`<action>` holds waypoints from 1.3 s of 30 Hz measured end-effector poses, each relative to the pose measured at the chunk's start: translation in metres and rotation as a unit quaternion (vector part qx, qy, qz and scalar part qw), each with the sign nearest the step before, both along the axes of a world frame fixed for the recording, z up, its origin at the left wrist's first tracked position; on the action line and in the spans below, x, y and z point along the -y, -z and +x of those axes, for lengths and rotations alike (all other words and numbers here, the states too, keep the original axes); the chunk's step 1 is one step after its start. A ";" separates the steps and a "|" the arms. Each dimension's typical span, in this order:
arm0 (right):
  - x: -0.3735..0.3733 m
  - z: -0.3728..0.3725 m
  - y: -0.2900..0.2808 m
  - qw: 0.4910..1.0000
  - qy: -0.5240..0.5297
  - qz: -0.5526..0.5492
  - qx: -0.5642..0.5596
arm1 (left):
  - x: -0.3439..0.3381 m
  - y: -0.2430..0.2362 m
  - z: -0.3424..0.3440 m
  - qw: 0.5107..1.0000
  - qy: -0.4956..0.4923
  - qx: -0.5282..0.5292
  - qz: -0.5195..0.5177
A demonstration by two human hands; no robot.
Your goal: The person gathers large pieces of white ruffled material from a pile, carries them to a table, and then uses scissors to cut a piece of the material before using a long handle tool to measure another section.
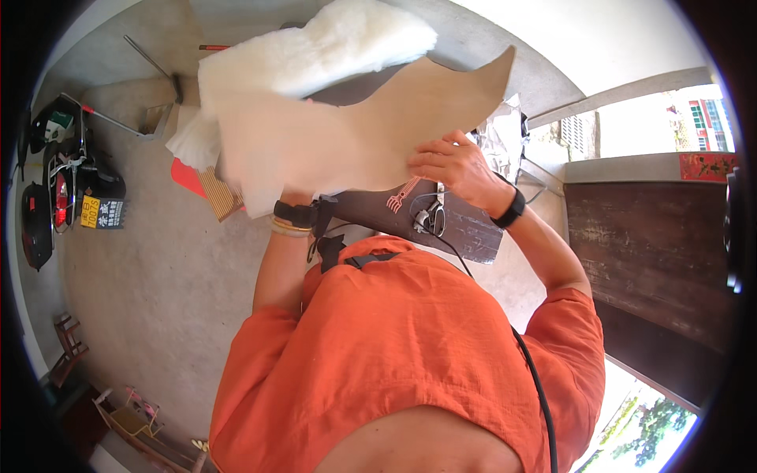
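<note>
A large tan sheet [394,118], like stiff paper or cloth, is raised in front of me. Its far right corner curls up to a point, and its left part is smeared by motion. At the near right edge my right hand [461,167] has its fingers bent over the sheet, closed on it. My left hand [296,197] reaches under the left part; its wrist shows, but the sheet hides the fingers. Beyond the sheet lies a thick roll of fluffy white batting [315,51]. A pink fork-shaped tool [402,195] and scissors [430,217] rest on the dark table [367,213].
Left of the table are a red piece [187,177] and corrugated cardboard [221,197]. A motor scooter [59,185] stands at the far left, and a long-handled dustpan [154,118] nearer. A dark wooden panel [646,236] stands at right. A black cable [540,386] runs over my clothing.
</note>
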State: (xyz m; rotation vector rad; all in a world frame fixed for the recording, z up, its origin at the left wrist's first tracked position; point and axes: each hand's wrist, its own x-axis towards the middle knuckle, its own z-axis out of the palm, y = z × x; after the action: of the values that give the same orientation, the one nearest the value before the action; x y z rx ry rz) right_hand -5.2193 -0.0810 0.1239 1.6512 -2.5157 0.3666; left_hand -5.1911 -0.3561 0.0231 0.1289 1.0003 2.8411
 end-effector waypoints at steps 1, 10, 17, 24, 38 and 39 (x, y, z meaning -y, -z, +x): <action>-0.010 -0.007 0.030 1.000 0.003 -0.012 -0.009 | 0.001 -0.007 0.006 0.991 -0.009 0.001 0.133; -0.007 -0.005 0.178 0.976 0.211 -0.042 0.037 | 0.052 0.055 0.045 0.956 -0.110 0.209 -0.174; 0.031 0.011 0.180 0.970 0.219 -0.091 0.057 | 0.103 0.068 0.077 0.891 -0.159 0.257 -0.338; 0.004 -0.003 0.200 0.973 0.224 0.000 0.056 | 0.118 0.117 0.100 0.861 -0.172 0.373 -0.299; -0.013 -0.011 0.195 0.975 0.217 0.023 0.044 | 0.115 0.102 0.117 0.859 -0.157 0.390 -0.293; -0.014 -0.011 0.195 0.974 0.217 0.036 0.047 | 0.116 0.105 0.118 0.857 -0.155 0.397 -0.290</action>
State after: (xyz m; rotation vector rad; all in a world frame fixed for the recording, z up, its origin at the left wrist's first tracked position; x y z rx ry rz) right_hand -5.2298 -0.0666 -0.0708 1.0721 -2.8904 0.3163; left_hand -5.0732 -0.4721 -0.0815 -1.2370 1.6344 2.2403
